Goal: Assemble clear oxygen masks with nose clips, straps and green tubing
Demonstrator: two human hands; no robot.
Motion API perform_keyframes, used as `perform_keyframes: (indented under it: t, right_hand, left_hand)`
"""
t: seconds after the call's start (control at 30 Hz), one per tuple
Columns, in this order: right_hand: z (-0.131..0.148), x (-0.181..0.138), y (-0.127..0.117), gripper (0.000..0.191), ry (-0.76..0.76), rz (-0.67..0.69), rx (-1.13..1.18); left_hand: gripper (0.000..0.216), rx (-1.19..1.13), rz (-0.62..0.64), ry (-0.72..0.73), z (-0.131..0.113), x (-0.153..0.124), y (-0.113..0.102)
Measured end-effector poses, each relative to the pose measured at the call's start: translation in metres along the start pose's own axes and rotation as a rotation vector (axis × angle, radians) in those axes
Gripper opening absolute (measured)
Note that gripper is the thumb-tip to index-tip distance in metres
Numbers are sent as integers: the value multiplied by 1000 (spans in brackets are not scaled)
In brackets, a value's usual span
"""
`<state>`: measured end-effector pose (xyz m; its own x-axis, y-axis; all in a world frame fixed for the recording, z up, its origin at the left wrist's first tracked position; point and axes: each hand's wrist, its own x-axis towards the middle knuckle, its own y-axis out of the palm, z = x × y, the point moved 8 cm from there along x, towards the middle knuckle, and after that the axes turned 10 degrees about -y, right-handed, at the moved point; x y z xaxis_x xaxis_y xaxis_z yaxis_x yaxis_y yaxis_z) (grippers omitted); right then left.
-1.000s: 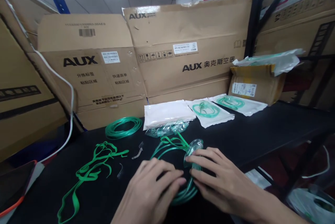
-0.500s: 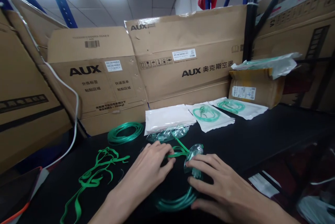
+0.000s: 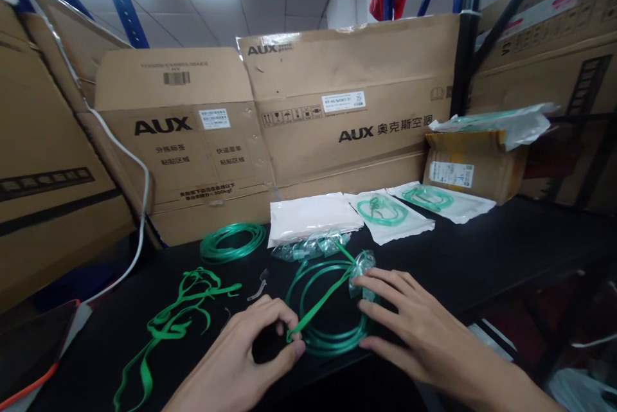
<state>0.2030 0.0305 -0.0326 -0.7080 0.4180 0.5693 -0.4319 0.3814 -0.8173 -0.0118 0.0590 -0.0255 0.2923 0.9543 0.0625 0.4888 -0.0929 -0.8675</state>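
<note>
My left hand (image 3: 260,341) pinches the end of a green elastic strap (image 3: 322,301) between thumb and forefinger. From there the strap runs taut up to a clear, green-tinted oxygen mask (image 3: 360,268). The fingers of my right hand (image 3: 409,306) grip the mask and partly cover it. Under the strap lies a coil of green tubing (image 3: 330,342), which the right hand's lower fingers rest beside. Just behind, more clear masks (image 3: 308,248) lie in a row.
Loose green straps (image 3: 168,325) lie tangled at left, near another tubing coil (image 3: 234,241) and a small clear piece (image 3: 259,286). White packages (image 3: 313,216) line the back, before cardboard panels (image 3: 347,161). A small carton (image 3: 475,164) stands at back right.
My left hand has moved down and toward me, drawing the strap out straight from the mask. The tubing coil and small clear piece now show more fully. My right hand stays at the mask.
</note>
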Motion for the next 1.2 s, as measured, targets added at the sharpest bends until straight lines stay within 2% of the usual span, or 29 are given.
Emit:
perform_keyframes:
  t: [0.07, 0.17, 0.37, 0.43, 0.53, 0.63, 0.77, 0.87, 1.0, 1.1, 1.17, 1.2]
  right_hand:
    - [2, 4, -6, 28, -11, -45, -13]
    - [11, 22, -13, 23, -57, -131, -42]
    - [32, 64, 3, 17, -213, -165, -18]
    - [29, 65, 0, 19, -196, -248, 36]
    - [13, 56, -10, 17, -86, -373, 132]
    - [0, 45, -15, 15, -32, -411, 212]
    - [-9, 40, -12, 16, -8, -392, 242]
    - [-2, 39, -11, 9, -78, -354, 217]
    - [14, 24, -24, 30, -114, -342, 238]
    - [22, 2, -20, 25, -28, -305, 483]
    - [25, -13, 1, 16, 83, -218, 781]
    - [27, -21, 18, 18, 179, -144, 943]
  left_hand:
    - [24, -28, -18, -30, 1, 2, 1]
    - [21, -48, -39, -23, -1, 3, 2]
    - [10, -78, -87, 33, -5, 5, 3]
    - [10, -99, -94, 5, -2, 6, 2]
    - [15, -121, -77, -32, 2, 8, 1]
    - [20, -119, -75, -22, 2, 8, -2]
    - [20, -81, -91, 34, -1, 6, -6]
    - [23, -64, -70, 98, -3, 3, -3]
    - [22, -23, -46, 121, -2, -4, 1]
    - [18, -27, -32, 143, -7, -12, 2]
    - [17, -36, -21, 142, -10, -16, 3]
    - [17, -39, -13, 147, -12, -18, 5]
